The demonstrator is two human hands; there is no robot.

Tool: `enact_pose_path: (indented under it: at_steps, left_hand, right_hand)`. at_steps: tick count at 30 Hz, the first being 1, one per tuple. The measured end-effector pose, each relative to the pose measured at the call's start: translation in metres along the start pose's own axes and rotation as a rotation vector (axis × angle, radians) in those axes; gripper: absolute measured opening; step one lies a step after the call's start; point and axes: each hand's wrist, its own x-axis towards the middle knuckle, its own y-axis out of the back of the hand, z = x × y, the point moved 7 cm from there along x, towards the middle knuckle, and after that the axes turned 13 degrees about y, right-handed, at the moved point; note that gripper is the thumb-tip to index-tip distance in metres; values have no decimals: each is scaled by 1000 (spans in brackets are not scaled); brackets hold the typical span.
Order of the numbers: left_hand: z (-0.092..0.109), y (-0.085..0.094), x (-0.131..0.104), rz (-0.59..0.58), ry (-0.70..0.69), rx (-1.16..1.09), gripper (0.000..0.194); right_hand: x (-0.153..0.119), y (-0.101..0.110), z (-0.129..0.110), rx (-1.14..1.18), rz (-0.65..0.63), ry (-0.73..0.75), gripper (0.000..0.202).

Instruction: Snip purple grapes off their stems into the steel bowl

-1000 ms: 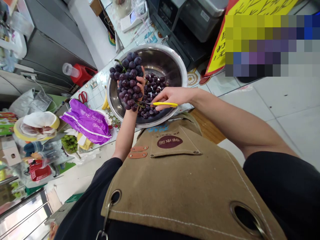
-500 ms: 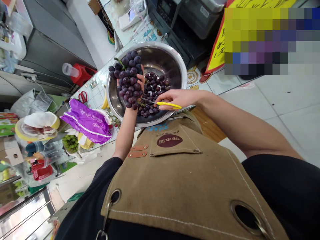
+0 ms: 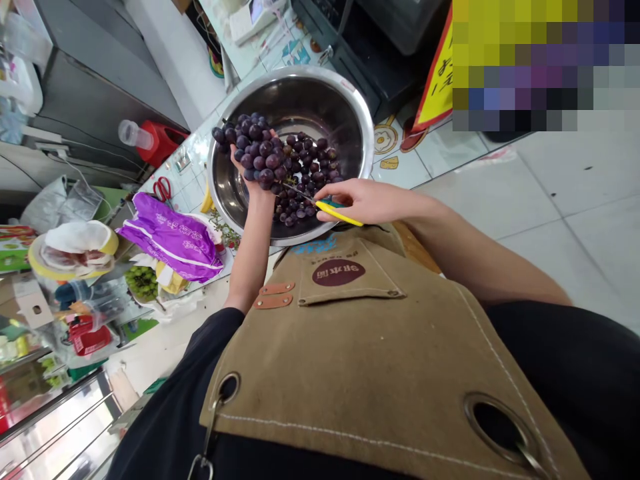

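Note:
A bunch of dark purple grapes (image 3: pixel 255 150) rests in my left hand (image 3: pixel 257 193), its fingers curled round the underside and partly hidden by the fruit. Hand and bunch are over the left part of a large steel bowl (image 3: pixel 367 127). Loose grapes (image 3: pixel 313 163) lie in the bottom of that bowl. My right hand (image 3: pixel 360 199) grips small scissors (image 3: pixel 340 213) with yellow and green handles. Their thin blades point left, with the tips at the lower end of the bunch. Whether the blades touch a stem is too small to tell.
Left of the bowl lie a purple bag (image 3: pixel 173 237), red-handled scissors (image 3: pixel 162 189) and green grapes (image 3: pixel 142 283). Stripped stems (image 3: pixel 225 230) sit by the rim. A red jug (image 3: pixel 159 142) stands farther back. Dark equipment (image 3: pixel 385 73) borders the bowl at the back right.
The grape bunch has tipped over and sunk lower toward the bowl in my left hand. The scissors have turned slightly, showing a green handle, and the view has shifted a little.

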Motion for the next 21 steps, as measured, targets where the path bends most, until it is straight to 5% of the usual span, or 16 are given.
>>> enact_pose_path:
  at_steps: [6,14,21]
  left_hand:
    - [-7,-4,-4,26,75,-130,66]
    - [-6,-8,10,-101,-31,99,58]
    - [-4,-15,0,-166,-92,186,77]
  right_hand:
    - [8,1,0,28,-51,-11,69]
    - [18,4,-1,143,-121,-87,73]
    - [27,8,-11,54,-160,-144,75]
